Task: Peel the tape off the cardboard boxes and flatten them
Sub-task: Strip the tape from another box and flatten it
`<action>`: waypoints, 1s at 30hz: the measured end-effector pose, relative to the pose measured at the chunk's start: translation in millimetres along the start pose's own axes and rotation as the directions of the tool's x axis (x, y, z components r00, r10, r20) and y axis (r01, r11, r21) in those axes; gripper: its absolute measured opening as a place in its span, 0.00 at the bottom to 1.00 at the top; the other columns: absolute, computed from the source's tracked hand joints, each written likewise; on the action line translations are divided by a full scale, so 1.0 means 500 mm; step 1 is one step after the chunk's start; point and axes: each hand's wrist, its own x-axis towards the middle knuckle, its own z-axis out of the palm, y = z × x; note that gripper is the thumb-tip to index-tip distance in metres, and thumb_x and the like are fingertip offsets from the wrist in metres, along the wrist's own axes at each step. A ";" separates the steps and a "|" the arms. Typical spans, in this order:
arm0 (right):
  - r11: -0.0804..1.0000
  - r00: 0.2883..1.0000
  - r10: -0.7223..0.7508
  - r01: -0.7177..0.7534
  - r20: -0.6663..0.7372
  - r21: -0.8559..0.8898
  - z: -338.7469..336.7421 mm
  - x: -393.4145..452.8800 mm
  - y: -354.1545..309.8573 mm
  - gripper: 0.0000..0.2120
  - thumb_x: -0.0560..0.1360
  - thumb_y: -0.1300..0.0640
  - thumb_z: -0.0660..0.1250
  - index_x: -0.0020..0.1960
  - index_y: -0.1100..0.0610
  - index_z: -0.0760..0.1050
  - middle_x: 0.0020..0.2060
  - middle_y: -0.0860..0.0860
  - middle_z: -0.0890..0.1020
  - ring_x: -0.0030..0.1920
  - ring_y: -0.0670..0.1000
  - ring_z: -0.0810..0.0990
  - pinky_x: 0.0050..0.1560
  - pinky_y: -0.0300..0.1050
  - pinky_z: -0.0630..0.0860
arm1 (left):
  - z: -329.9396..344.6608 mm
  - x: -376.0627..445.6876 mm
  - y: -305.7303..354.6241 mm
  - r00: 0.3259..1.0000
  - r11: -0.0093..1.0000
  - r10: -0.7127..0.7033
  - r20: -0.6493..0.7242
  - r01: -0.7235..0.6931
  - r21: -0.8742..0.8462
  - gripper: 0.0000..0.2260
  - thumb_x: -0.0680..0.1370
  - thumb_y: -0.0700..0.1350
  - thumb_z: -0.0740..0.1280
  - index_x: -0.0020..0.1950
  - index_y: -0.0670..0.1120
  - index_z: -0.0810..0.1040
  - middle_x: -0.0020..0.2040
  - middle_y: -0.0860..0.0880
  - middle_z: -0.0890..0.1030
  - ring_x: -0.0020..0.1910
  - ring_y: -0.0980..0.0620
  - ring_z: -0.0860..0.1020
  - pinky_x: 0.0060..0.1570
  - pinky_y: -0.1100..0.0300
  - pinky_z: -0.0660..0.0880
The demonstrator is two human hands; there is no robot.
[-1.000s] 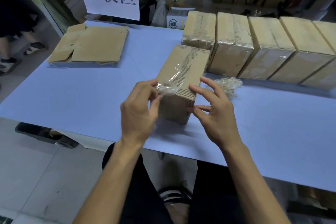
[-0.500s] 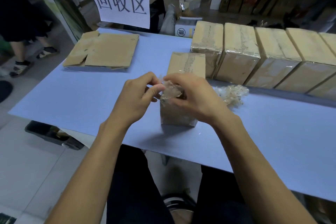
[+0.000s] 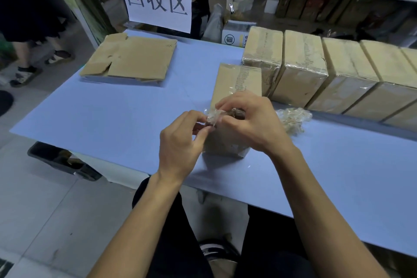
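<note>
Fingers (image 3: 222, 106) around tape wad (image 3: 213, 116)

A brown box (image 3: 237, 83) stands on the blue table's near middle, its top bare cardboard with a printed strip along the right side. A crumpled strip of clear tape (image 3: 213, 117) sits at its near top edge. Just behind and to the right, a row of taped boxes (image 3: 316, 70) stands side by side, glossy with tape. A wad of peeled tape (image 3: 293, 119) lies before the row. A flattened box (image 3: 133, 58) lies at the far left
</note>
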 end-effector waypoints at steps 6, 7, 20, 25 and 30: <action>1.000 1.000 0.002 -0.002 0.012 -0.022 0.006 0.007 0.001 0.06 0.66 0.56 0.69 0.38 0.56 0.83 0.45 0.45 0.85 0.49 0.47 0.80 0.55 0.47 0.75 | 0.003 -0.007 -0.012 0.989 0.984 0.145 -0.025 -0.142 0.107 0.06 0.79 0.41 0.67 0.47 0.39 0.80 0.40 0.48 0.82 0.37 0.48 0.80 0.33 0.51 0.76; 1.000 1.000 0.006 -0.006 0.013 -0.029 0.008 0.008 0.002 0.06 0.66 0.55 0.69 0.38 0.55 0.83 0.45 0.44 0.85 0.50 0.48 0.81 0.55 0.47 0.76 | 0.003 -0.009 -0.016 0.986 0.980 0.164 -0.031 -0.159 0.116 0.06 0.79 0.41 0.66 0.46 0.39 0.80 0.40 0.47 0.83 0.36 0.48 0.81 0.33 0.51 0.76; 0.999 0.996 0.027 -0.029 0.083 0.019 -0.004 0.015 -0.010 0.10 0.70 0.53 0.68 0.37 0.58 0.84 0.45 0.45 0.86 0.47 0.43 0.80 0.53 0.41 0.74 | -0.067 0.141 -0.027 0.859 0.930 0.210 0.466 -0.323 0.176 0.12 0.73 0.32 0.67 0.45 0.49 0.76 0.35 0.56 0.69 0.38 0.53 0.69 0.32 0.50 0.73; 0.999 0.997 0.009 -0.011 0.074 0.030 -0.011 0.013 0.002 0.10 0.74 0.56 0.70 0.38 0.60 0.84 0.48 0.46 0.86 0.49 0.41 0.80 0.53 0.39 0.73 | -0.047 0.164 -0.004 0.822 0.875 0.322 0.469 -0.448 0.183 0.11 0.70 0.31 0.60 0.44 0.46 0.74 0.35 0.52 0.75 0.35 0.45 0.71 0.28 0.52 0.69; 0.993 0.982 0.076 -0.089 0.170 0.072 -0.014 0.024 -0.006 0.15 0.75 0.55 0.69 0.31 0.44 0.74 0.44 0.44 0.83 0.43 0.41 0.78 0.45 0.37 0.70 | -0.034 0.169 0.008 0.845 0.923 0.314 0.434 -0.379 0.069 0.09 0.72 0.35 0.57 0.45 0.42 0.75 0.40 0.48 0.77 0.36 0.42 0.75 0.34 0.47 0.74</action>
